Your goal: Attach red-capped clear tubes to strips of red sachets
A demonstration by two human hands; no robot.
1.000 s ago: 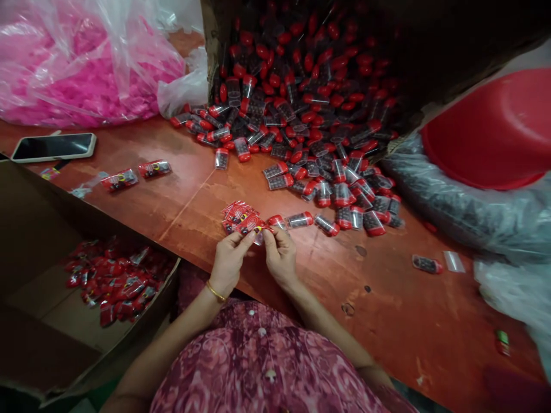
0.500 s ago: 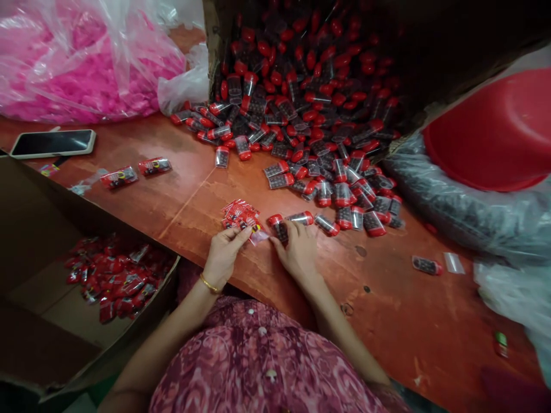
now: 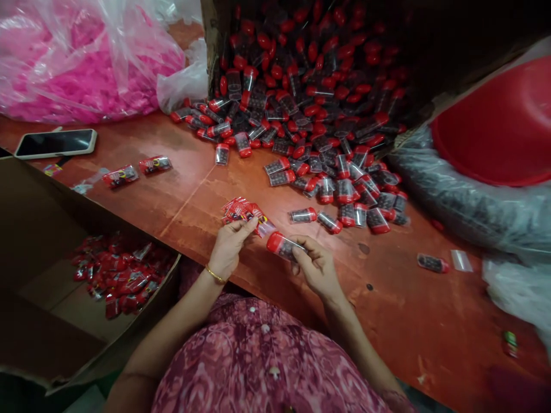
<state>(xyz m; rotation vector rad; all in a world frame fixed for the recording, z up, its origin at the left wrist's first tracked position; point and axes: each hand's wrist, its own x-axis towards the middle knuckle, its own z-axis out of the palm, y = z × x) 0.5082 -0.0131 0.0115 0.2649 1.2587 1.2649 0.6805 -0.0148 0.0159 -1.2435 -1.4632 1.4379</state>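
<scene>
Between thumb and fingers my left hand (image 3: 230, 244) pinches a red printed plastic sleeve (image 3: 263, 225), whose clear end points right. A small stack of similar red sleeves (image 3: 236, 207) lies on the table just behind that hand. My right hand (image 3: 316, 264) grips a small clear container with a red cap (image 3: 282, 245), dark pieces inside it. Its red end faces the sleeve, close to the clear end; whether they touch I cannot tell. Two more such containers, one a red-capped container (image 3: 302, 215), lie just beyond my right hand.
A large carton (image 3: 210, 51) spills many red-capped containers (image 3: 344, 189) onto the table. At lower left, an open carton (image 3: 26, 241) holds wrapped red packs (image 3: 124, 275). Two wrapped packs (image 3: 155, 164), a phone (image 3: 55, 143), a pink-filled bag (image 3: 86, 69) and a red tub (image 3: 495, 132) are around.
My right hand has picked up a red-capped container from the table and drawn it nearer to me, turning its red end left. The left hand's sleeve has come away from the stack slightly rightward.
</scene>
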